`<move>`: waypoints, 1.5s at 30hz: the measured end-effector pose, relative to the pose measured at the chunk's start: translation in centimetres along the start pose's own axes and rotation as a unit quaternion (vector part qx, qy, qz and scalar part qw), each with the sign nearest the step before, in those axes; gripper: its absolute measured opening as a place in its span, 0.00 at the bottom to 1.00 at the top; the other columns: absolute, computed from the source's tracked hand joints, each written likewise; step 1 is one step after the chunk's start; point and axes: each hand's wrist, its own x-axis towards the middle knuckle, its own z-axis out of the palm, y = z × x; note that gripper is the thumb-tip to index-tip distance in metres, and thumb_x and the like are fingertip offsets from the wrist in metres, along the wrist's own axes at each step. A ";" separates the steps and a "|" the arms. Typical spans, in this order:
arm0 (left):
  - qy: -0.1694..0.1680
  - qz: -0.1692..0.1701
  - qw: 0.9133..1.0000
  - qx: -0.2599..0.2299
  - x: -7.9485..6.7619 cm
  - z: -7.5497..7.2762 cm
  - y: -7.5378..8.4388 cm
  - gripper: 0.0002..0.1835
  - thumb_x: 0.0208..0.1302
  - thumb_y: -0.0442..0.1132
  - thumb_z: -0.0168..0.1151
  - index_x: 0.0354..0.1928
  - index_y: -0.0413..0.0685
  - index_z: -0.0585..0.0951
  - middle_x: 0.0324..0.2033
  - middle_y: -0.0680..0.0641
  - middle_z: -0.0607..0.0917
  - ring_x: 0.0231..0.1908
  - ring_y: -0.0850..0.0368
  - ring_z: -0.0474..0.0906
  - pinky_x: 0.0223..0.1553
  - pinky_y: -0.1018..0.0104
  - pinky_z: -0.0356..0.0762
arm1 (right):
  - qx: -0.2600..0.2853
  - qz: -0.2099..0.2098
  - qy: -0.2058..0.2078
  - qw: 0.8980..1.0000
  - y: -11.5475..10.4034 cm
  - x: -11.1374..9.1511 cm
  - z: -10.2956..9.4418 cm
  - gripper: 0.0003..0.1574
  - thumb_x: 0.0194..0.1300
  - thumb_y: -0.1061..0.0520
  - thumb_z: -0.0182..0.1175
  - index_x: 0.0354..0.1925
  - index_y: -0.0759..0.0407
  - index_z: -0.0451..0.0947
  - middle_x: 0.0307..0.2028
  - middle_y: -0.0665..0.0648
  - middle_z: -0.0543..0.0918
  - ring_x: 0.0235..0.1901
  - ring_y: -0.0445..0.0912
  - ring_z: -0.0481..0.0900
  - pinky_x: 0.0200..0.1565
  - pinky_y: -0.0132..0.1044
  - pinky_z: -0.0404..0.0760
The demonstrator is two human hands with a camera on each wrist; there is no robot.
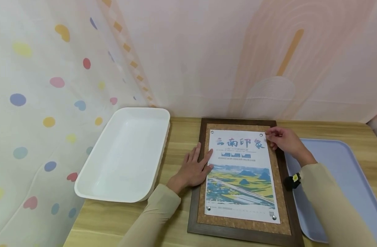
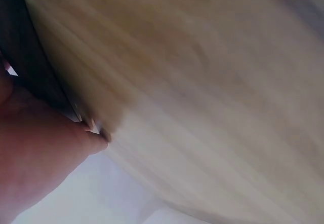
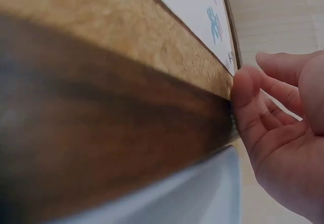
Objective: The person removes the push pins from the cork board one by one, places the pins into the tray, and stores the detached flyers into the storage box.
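A printed poster point(image 1: 238, 161) with large Chinese characters and a landscape picture lies on a cork board point(image 1: 204, 202) in a dark wooden frame point(image 1: 194, 219). A silver pin point(image 1: 261, 135) sits at its upper right corner, and the other corners bear similar pins. My left hand point(image 1: 194, 168) rests with spread fingers across the board's left edge, its thumb and fingertips reaching the poster. At the upper right corner, my right hand point(image 1: 282, 140) touches the board's edge with loosely bent fingers. In the right wrist view nothing shows between the thumb point(image 3: 246, 89) and fingers.
A deep white tray point(image 1: 123, 154) stands on the wooden table point(image 1: 182, 137) left of the board. On the right, a shallow pale blue tray point(image 1: 330, 161) lies beside the frame, partly under my right forearm. Patterned cloth point(image 1: 191, 61) hangs behind the table.
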 end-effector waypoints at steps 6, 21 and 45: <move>-0.004 0.000 1.000 0.008 -0.2 -0.1 0.2 0.33 0.79 0.57 0.34 0.80 0.62 0.44 0.77 0.39 0.30 0.77 0.39 0.31 0.73 0.39 0.36 | 0.001 0.024 0.000 1.000 -0.3 0.5 0.5 0.21 0.75 0.55 0.54 0.58 0.67 0.75 0.31 0.60 0.79 0.28 0.47 0.77 0.31 0.34 0.81; -0.012 -0.014 1.000 0.016 -1.1 -0.5 0.1 0.34 0.78 0.58 0.34 0.80 0.62 0.44 0.77 0.39 0.30 0.77 0.40 0.31 0.73 0.39 0.35 | 0.067 0.050 0.032 0.996 0.0 0.9 1.8 0.19 0.73 0.54 0.58 0.55 0.64 0.80 0.27 0.55 0.78 0.24 0.42 0.74 0.29 0.32 0.80; -0.015 -0.015 1.000 0.014 -1.7 -0.5 0.0 0.34 0.78 0.59 0.36 0.80 0.62 0.44 0.77 0.39 0.30 0.77 0.39 0.31 0.73 0.39 0.34 | 0.044 0.100 0.044 0.993 -0.7 1.0 2.7 0.14 0.73 0.55 0.57 0.49 0.64 0.79 0.24 0.54 0.77 0.24 0.45 0.74 0.27 0.34 0.78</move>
